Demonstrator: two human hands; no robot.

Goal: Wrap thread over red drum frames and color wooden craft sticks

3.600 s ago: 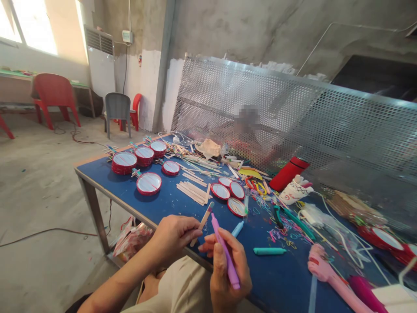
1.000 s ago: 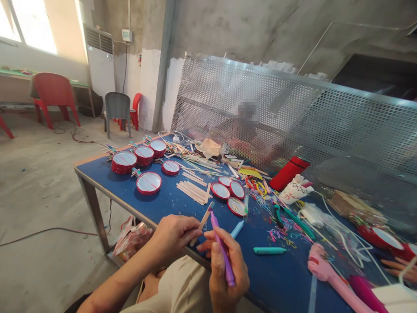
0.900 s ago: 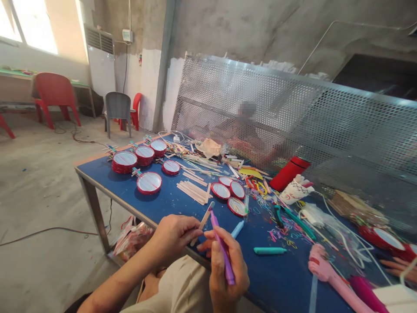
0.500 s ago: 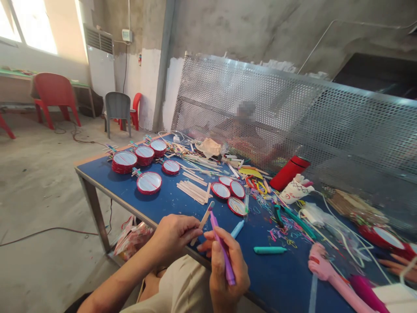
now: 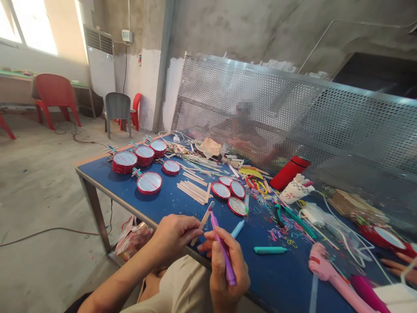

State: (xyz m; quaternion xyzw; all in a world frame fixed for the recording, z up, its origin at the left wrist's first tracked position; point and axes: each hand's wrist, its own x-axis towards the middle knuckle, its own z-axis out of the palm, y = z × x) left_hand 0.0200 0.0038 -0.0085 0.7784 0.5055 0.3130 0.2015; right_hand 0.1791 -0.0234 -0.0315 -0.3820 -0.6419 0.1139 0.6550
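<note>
A wooden craft stick [image 5: 206,216] is pinched in my left hand [image 5: 177,234], its far end slanting up above the table. Purple colour shows at the stick's tip, where a purple marker [image 5: 223,252] touches it or nearly does. My right hand [image 5: 230,265] is wrapped around that marker like a pen. Just beyond my right fingers lies a light blue marker [image 5: 237,229]. A teal marker [image 5: 270,250] rests further right. Plain craft sticks [image 5: 193,191] lie in a row beyond my hands, beside several red-rimmed round discs [image 5: 220,190].
Red-rimmed banjo-like pieces [image 5: 149,182] stand at the table's left. To the right are a red bottle [image 5: 289,172], a paper cup [image 5: 296,189], teal pliers [image 5: 295,219], loose rubber bands and a pink glue gun [image 5: 332,269]. Another person's hand [image 5: 399,265] shows at the right edge.
</note>
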